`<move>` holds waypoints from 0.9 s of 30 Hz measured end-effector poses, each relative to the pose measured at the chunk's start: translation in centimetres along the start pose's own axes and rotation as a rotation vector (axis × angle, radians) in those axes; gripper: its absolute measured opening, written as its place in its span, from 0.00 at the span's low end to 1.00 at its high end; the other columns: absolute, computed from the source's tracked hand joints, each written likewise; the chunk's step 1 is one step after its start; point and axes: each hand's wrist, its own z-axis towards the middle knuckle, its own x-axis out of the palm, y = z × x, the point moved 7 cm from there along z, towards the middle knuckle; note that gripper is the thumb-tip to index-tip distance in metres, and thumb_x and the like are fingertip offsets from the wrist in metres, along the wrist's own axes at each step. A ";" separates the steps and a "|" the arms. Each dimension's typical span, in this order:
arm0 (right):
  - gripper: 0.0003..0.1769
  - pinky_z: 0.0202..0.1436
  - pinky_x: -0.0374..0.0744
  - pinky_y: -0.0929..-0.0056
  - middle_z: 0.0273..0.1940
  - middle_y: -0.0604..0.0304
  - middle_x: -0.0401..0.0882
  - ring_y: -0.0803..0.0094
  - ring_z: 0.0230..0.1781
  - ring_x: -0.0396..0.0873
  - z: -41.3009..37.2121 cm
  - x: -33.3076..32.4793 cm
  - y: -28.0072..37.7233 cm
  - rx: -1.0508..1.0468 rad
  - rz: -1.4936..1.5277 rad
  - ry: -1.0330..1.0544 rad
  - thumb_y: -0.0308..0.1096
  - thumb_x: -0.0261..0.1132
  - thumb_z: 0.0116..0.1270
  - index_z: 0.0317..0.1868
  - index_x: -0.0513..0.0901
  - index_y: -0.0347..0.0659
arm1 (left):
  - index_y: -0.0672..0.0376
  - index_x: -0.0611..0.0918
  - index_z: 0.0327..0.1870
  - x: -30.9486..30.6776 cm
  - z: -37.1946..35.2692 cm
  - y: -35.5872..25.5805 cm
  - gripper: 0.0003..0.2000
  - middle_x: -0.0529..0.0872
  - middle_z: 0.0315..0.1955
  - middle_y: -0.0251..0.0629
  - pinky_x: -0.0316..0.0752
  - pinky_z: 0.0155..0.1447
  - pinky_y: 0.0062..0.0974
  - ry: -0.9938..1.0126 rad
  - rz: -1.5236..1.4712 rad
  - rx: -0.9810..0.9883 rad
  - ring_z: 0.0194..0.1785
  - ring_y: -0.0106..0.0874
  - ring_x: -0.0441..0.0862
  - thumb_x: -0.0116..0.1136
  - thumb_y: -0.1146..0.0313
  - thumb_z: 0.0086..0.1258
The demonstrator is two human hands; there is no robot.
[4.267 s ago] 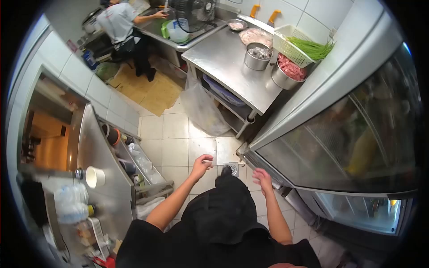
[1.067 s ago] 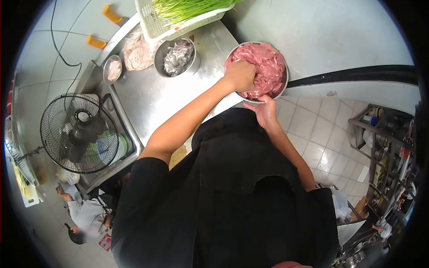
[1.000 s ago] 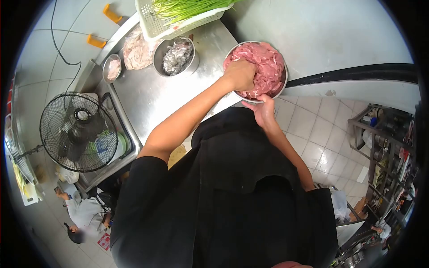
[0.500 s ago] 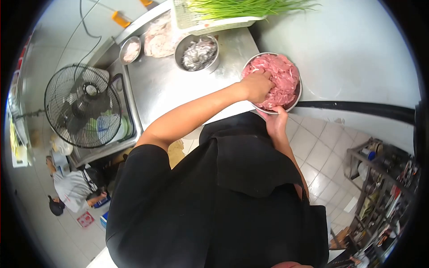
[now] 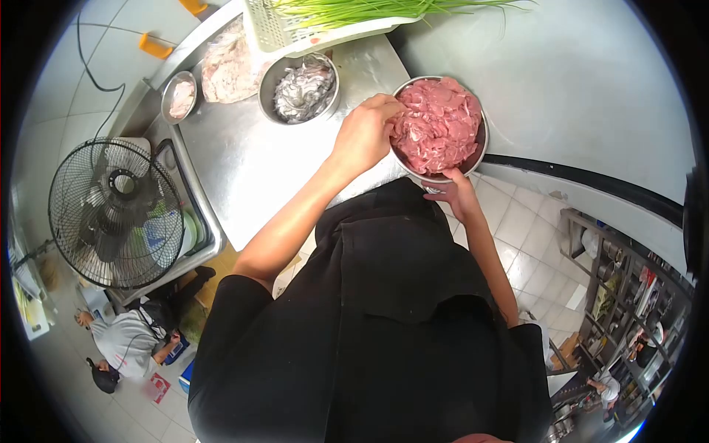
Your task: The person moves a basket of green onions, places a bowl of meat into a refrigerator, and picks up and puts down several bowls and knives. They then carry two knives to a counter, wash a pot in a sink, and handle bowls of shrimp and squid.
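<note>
A round metal bowl point(image 5: 482, 140) heaped with raw pink meat point(image 5: 436, 125) is at the counter's front right corner. My left hand point(image 5: 366, 133) is at the bowl's left side, its fingers curled against the edge of the meat; its fingertips are partly hidden. From below right, my right hand point(image 5: 456, 193) holds the near rim, thumb on top and fingers underneath. To the left stands a second metal bowl point(image 5: 267, 92) containing grey, glossy strips point(image 5: 304, 90).
Behind are a pale basket point(image 5: 347, 31) with long green stalks point(image 5: 354, 10), a bag of pale meat point(image 5: 230, 65) and a small bowl point(image 5: 171, 114). A fan point(image 5: 117, 213) stands by the sink at left. A co-worker point(image 5: 133, 343) is at lower left, shelving point(image 5: 613, 284) at right.
My left hand has drawn back from the middle of the meat to the bowl's left side. My right hand still holds the near rim. The view has shifted, and the counter items appear further left.
</note>
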 end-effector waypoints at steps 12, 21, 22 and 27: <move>0.30 0.35 0.83 0.66 0.47 0.49 0.77 0.59 0.38 0.82 -0.5 0.4 0.6 -0.049 -0.126 0.011 0.49 0.54 0.65 0.59 0.65 0.35 | 0.54 0.82 0.40 9.9 -1.6 -7.2 0.14 0.78 0.43 0.32 0.67 0.53 0.31 0.420 0.240 0.534 0.53 0.32 0.71 0.60 0.68 0.49; 0.30 0.34 0.83 0.64 0.48 0.48 0.76 0.55 0.38 0.81 -0.6 0.3 0.4 -0.006 -0.030 0.063 0.46 0.57 0.63 0.58 0.65 0.34 | 0.46 0.80 0.49 16.8 0.0 -6.0 0.18 0.71 0.55 0.31 0.60 0.49 0.37 0.820 1.151 0.800 0.57 0.33 0.67 0.58 0.58 0.56; 0.29 0.34 0.82 0.64 0.48 0.47 0.75 0.55 0.38 0.81 -0.5 0.2 0.2 -0.018 -0.012 0.054 0.46 0.57 0.63 0.57 0.66 0.33 | 0.46 0.80 0.49 17.2 0.2 -5.9 0.18 0.71 0.55 0.31 0.60 0.49 0.37 0.829 1.160 0.809 0.57 0.33 0.67 0.58 0.58 0.56; 0.28 0.36 0.82 0.62 0.49 0.46 0.74 0.55 0.39 0.81 -0.3 -0.3 -0.2 -0.096 0.075 0.012 0.44 0.57 0.62 0.55 0.68 0.31 | 0.53 0.81 0.42 17.7 0.4 -5.8 0.16 0.73 0.43 0.33 0.65 0.41 0.33 0.759 1.002 0.774 0.47 0.35 0.72 0.62 0.64 0.50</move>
